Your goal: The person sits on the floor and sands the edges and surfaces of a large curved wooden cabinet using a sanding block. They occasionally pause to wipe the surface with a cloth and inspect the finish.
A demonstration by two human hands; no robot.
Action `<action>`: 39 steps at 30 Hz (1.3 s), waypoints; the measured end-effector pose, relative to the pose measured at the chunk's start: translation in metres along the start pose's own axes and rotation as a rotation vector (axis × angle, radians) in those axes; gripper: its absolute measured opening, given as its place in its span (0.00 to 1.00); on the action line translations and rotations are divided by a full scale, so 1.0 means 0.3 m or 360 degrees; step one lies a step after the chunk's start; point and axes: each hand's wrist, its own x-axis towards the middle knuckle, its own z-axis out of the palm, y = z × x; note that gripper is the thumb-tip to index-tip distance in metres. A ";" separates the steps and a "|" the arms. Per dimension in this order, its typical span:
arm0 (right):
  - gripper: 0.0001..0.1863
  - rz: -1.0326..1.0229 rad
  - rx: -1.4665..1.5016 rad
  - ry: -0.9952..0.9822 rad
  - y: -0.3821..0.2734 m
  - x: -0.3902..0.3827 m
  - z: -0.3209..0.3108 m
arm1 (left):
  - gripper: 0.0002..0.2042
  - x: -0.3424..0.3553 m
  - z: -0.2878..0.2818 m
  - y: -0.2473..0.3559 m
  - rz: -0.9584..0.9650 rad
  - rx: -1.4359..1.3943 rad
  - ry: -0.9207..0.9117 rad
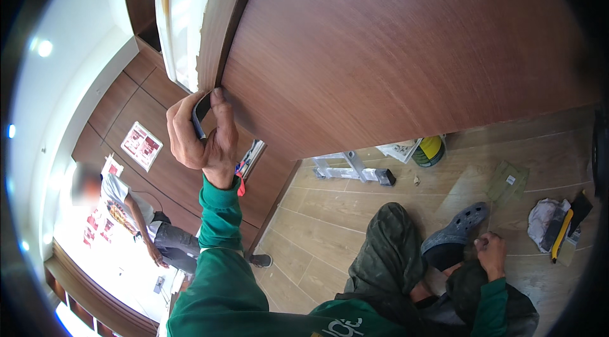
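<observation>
My left hand is raised and closed around a bent piece of dark sandpaper, gripped between thumb and fingers. The thumb and the sandpaper's top end meet the dark edge of a large reddish-brown wood panel, where it borders a lighter strip. Lower right, my right hand is curled in by my bent leg, beside a grey clog on my foot. Its fingertips are turned inward, so whatever they may hold is hidden.
Beneath the panel lie a metal ladder and a green-and-yellow tub. Right on the floor are a yellow-handled cutter, a crumpled white rag or bag and a flat greenish sheet. Another person stands at left.
</observation>
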 end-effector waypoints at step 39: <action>0.13 0.0103 -0.0052 -0.0126 0.041 0.005 0.007 | 0.19 -0.092 -0.194 -0.101 -0.0669 -0.0437 -0.0057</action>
